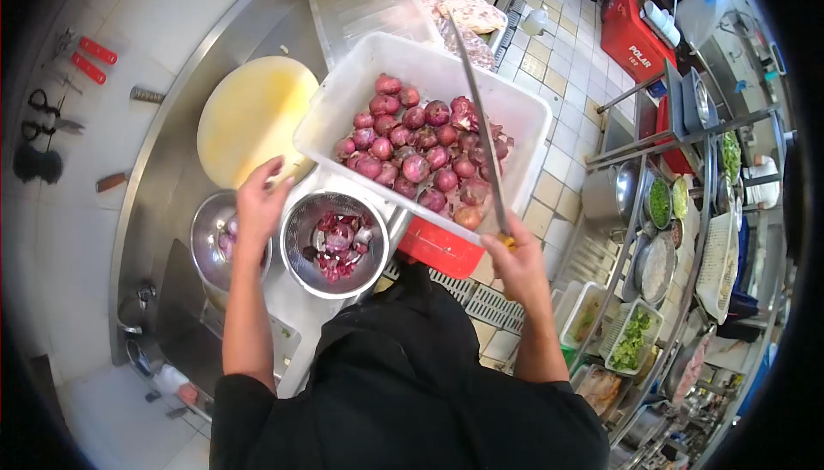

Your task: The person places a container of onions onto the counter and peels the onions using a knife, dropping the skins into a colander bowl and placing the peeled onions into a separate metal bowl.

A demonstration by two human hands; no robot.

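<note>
My right hand (519, 257) grips a long knife (478, 114) by its yellow handle. The blade points up and away, crossing above a white plastic tub (343, 84) of red onions (415, 167). My left hand (260, 200) is empty, fingers apart, at the near edge of a round, yellowish cutting board (249, 118). Just right of that hand stands a metal colander (384, 251) with onion skins and pieces (336, 247) in it. To the left, partly hidden by my forearm, a metal bowl (204, 251) contains peeled onions (227, 236).
A translucent plastic container (365, 6) and bagged food (472, 13) lie behind the tub. A red container (440, 248) sits below the tub's near side. Tools hang on the left wall, including red-handled ones (90, 62). Shelves at right carry greens (633, 339) and pans.
</note>
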